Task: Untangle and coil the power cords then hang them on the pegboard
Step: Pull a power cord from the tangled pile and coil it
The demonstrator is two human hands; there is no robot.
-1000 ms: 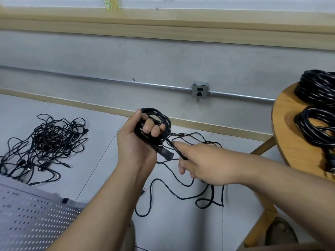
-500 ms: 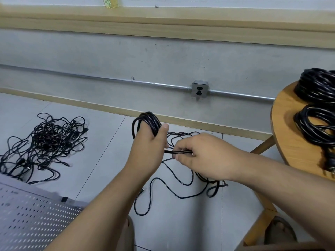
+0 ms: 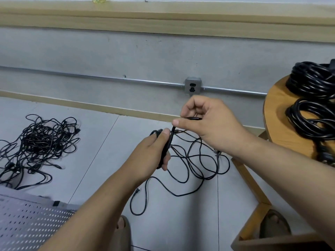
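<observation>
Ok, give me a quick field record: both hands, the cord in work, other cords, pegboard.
left hand: grips the partly wound coil
right hand: pinches the loose cord just above the coil
loose cord: rest trails on the floor under the hands
tangled pile: floor, far left
coiled cords: two, on the wooden table, right
pegboard: lower left

left hand [image 3: 154,151] grips a small coil [image 3: 166,147] of black cord, right hand [image 3: 208,122] pinches its strand just above. Messy tangled pile [image 3: 36,142] on the floor [image 3: 101,160] to the left, coiled cords [image 3: 311,115] on the bench [image 3: 275,124], pegboard [image 3: 27,223] bottom left.
</observation>
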